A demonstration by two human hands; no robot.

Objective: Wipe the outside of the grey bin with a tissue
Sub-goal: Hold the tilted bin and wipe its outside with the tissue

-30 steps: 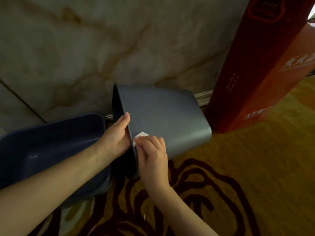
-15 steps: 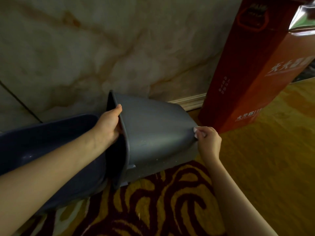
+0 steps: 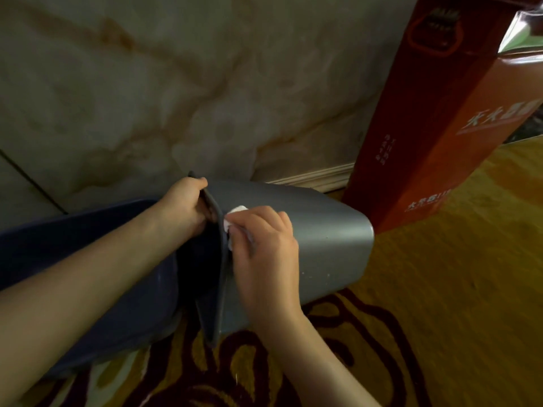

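Observation:
The grey bin (image 3: 326,239) lies on its side on the carpet, its mouth facing left and its base to the right. My left hand (image 3: 185,207) grips the top of its rim, fingers curled inside. My right hand (image 3: 261,254) presses a small white tissue (image 3: 233,214) against the bin's outer wall just beside the rim; most of the tissue is hidden under my fingers.
A dark blue tub (image 3: 88,259) sits directly left of the bin's mouth, under my left forearm. A tall red cardboard box (image 3: 435,118) stands to the right against the marble wall (image 3: 205,83). Yellow carpet with dark red swirls (image 3: 440,318) covers the floor.
My right hand with the tissue slid from the rim to the bin's base end, then back to the rim. The left hand kept its hold on the rim.

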